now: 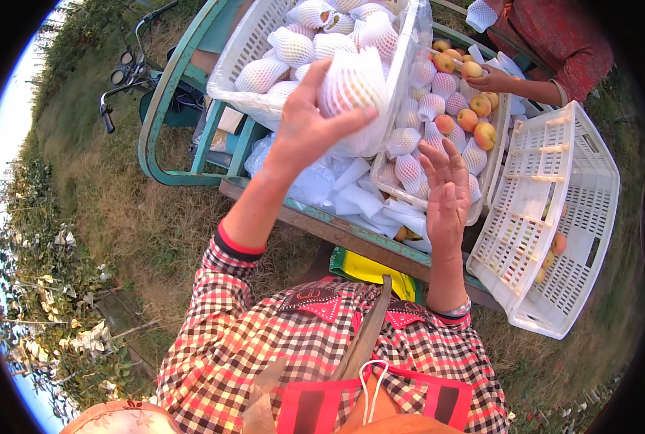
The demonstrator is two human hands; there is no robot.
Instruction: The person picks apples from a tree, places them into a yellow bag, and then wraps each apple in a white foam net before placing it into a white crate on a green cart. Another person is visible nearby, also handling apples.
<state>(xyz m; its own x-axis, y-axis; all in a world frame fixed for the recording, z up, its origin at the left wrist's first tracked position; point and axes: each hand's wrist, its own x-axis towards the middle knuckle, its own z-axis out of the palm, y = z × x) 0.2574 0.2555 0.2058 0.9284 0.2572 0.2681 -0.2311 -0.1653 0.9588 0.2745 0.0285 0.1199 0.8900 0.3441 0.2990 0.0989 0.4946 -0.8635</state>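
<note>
My left hand (314, 116) grips an apple in a white foam net sleeve (353, 84), raised over the near edge of a white plastic crate (230, 59) lined with clear film. That crate holds several sleeved fruits (292, 48). My right hand (446, 190) is raised with its fingers apart and nothing in it, above the near part of a second white crate (395, 187). In this crate lie sleeved fruits (408, 168) and bare yellow-red apples (484, 135). Loose white foam sleeves (360, 199) lie beside it, near a bundle of clear plastic film (300, 168).
The crates rest on a green metal cart (322, 217). Across it, a co-worker's hand (496, 80) holds a bare apple (471, 70). Tilted white crates (583, 217) at the right contain some apples (559, 244). Handlebars (138, 59) stand at upper left, and a yellow-green bag (374, 268) lies below the cart's edge.
</note>
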